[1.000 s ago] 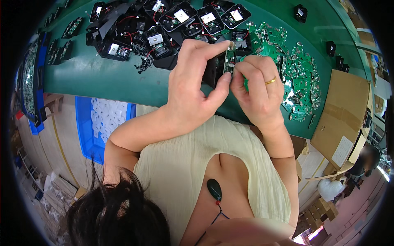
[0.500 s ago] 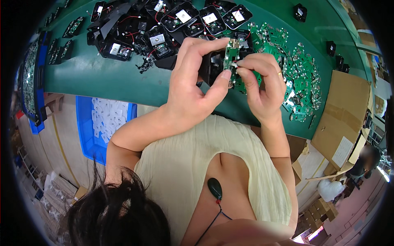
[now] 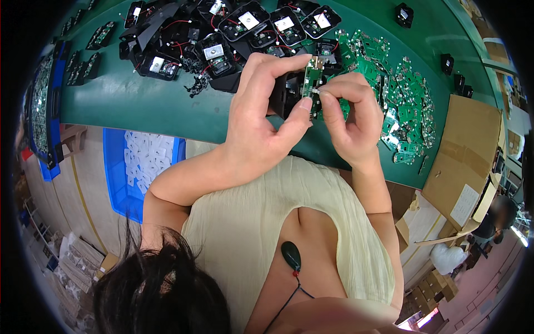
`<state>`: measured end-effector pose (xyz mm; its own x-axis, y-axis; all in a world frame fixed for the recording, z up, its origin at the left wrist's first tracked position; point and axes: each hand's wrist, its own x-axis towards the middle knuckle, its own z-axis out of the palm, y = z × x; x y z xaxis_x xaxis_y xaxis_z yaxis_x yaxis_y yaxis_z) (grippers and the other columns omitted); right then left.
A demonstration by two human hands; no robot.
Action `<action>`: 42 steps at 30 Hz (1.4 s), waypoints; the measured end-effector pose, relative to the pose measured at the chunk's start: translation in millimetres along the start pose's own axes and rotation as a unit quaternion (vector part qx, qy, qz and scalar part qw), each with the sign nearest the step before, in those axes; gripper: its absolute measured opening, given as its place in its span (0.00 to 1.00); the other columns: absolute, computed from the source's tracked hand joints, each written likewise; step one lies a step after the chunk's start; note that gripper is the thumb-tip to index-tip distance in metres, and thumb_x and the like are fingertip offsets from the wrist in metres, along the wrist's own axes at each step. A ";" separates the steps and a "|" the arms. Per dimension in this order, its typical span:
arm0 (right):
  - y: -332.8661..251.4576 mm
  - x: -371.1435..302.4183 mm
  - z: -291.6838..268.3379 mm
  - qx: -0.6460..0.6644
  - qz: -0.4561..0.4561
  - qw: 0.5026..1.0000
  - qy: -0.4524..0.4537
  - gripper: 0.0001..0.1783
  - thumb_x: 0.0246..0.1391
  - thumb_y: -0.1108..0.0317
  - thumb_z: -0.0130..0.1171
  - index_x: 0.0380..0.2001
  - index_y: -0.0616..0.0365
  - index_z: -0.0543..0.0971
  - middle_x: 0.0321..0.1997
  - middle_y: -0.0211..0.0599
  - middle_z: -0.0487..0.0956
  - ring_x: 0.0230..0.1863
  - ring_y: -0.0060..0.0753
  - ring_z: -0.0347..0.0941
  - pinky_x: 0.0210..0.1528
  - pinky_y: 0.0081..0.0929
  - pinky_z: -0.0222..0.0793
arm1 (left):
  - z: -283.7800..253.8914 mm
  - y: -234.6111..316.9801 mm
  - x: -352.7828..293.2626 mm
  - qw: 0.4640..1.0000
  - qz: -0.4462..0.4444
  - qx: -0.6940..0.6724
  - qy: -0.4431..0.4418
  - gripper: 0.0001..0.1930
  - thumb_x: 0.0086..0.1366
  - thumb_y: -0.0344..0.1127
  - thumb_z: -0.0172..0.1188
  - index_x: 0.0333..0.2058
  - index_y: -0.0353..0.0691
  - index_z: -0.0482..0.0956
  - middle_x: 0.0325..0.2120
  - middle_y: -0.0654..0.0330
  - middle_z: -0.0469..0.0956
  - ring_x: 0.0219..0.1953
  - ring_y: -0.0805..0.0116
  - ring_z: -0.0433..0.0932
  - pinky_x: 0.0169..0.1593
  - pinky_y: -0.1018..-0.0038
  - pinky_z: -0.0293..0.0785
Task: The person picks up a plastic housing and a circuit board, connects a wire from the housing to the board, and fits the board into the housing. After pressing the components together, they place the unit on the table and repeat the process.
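Over the table's near edge, my left hand [image 3: 261, 106] grips a narrow green circuit board [image 3: 312, 78] between thumb and fingertips. A black plastic housing [image 3: 288, 92] sits against the board, partly covered by the same hand. My right hand [image 3: 356, 111] pinches a small white connector [image 3: 316, 91] at the board's right side, thumb and forefinger pressed together. Whether the connector is seated in the board I cannot tell. Beyond my hands lie several black housings [image 3: 214, 53] with white-labelled parts and red wires. To the right spreads a heap of loose green circuit boards [image 3: 409, 111].
The green table [image 3: 133, 111] spans the far side. Below its left part stands a blue bin [image 3: 114, 178] of white pieces. A blue-edged tray [image 3: 53, 106] holds boards at far left. A cardboard box [image 3: 461, 150] borders the table at right. Another person [image 3: 492, 220] is in the right background.
My right hand has shifted slightly left, still pinching the connector at the board. The board and housing have tilted a little in my left hand.
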<state>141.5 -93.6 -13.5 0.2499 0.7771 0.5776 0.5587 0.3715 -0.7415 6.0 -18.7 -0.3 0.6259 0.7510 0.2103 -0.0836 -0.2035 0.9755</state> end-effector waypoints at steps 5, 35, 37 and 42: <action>3.8 -1.5 1.8 -0.012 -0.020 1.000 0.008 0.07 0.45 0.82 0.55 0.28 0.63 0.70 0.28 0.38 0.73 0.24 0.26 0.68 0.22 0.18 0.66 | -5.7 3.3 -0.6 0.993 0.017 0.095 -0.071 0.21 0.55 0.19 0.49 0.50 0.31 0.62 0.40 0.58 0.59 0.38 0.74 0.70 0.33 0.81 0.79; 8.2 -10.0 12.2 0.245 0.110 0.963 0.023 0.07 0.49 0.77 0.55 0.26 0.59 0.67 0.29 0.30 0.63 0.30 0.21 0.59 0.34 0.16 0.58 | 1.7 -0.4 -4.7 0.994 0.087 0.068 -0.007 0.22 0.44 0.21 0.56 0.43 0.33 0.69 0.31 0.54 0.66 0.32 0.61 0.66 0.31 0.73 0.65; 10.6 -12.0 14.9 0.245 0.106 0.963 0.028 0.07 0.49 0.77 0.55 0.26 0.59 0.67 0.28 0.30 0.63 0.30 0.21 0.59 0.33 0.16 0.57 | 0.5 0.0 -5.8 0.994 0.091 0.065 -0.007 0.22 0.44 0.21 0.56 0.43 0.33 0.69 0.31 0.54 0.66 0.32 0.61 0.65 0.31 0.73 0.65; 17.4 -11.7 24.9 0.245 0.104 0.963 0.051 0.07 0.48 0.77 0.55 0.26 0.59 0.67 0.27 0.30 0.63 0.28 0.21 0.59 0.31 0.16 0.57 | -3.7 -7.6 -2.5 0.981 0.113 0.143 -0.071 0.21 0.55 0.20 0.48 0.49 0.30 0.62 0.38 0.56 0.57 0.37 0.73 0.68 0.26 0.84 0.77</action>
<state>128.6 -83.6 -41.6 0.4067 0.8161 0.4106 0.0539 0.4273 -0.9025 2.2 -16.8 -8.0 0.7192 0.5759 0.3888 -0.0252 -0.5376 0.8428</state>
